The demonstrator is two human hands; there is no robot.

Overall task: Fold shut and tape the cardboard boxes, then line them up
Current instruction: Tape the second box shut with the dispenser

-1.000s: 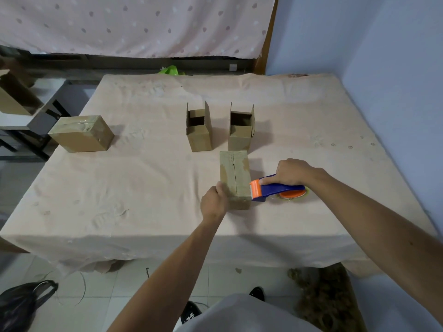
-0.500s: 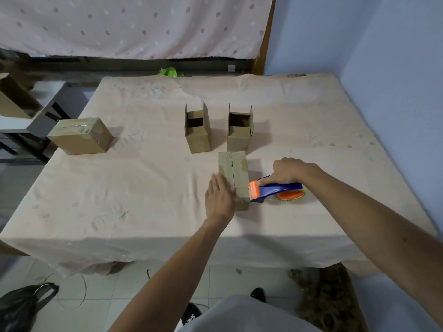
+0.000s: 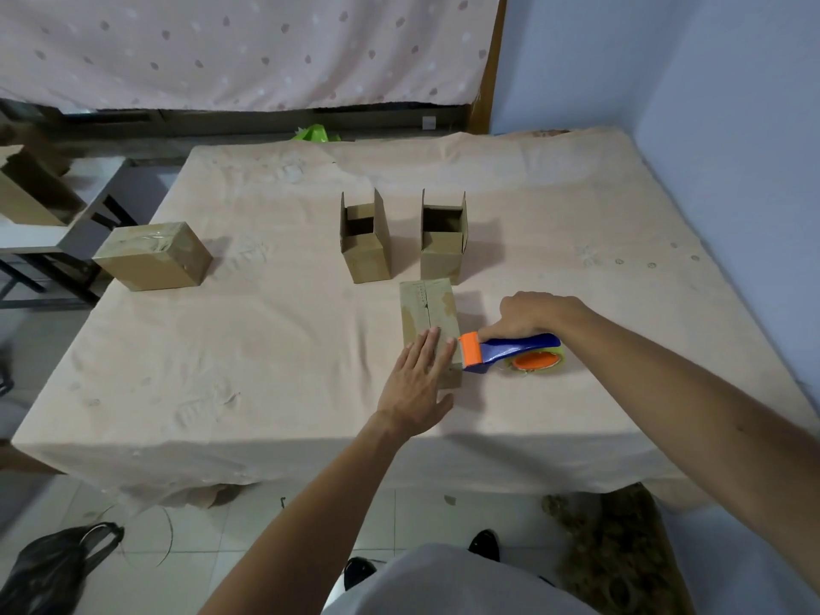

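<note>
A closed cardboard box (image 3: pixel 427 309) lies near the front of the table. My left hand (image 3: pixel 419 378) presses flat on its near end with straight fingers. Just right of that box, my right hand (image 3: pixel 534 316) grips the blue and orange tape dispenser (image 3: pixel 506 352), whose orange head touches the box's right edge. Behind stand two open boxes, one on the left (image 3: pixel 364 241) and one on the right (image 3: pixel 442 241), flaps up. A taped box (image 3: pixel 153 256) sits at the table's left edge.
The table (image 3: pixel 266 348) wears a beige cloth. A blue wall (image 3: pixel 732 126) runs along its right side. A side table with another carton (image 3: pixel 26 188) stands at the left. A black bag (image 3: pixel 49 570) lies on the tiled floor.
My left hand went from gripping the box's near end to lying flat on top of it. The dispenser stayed beside the box.
</note>
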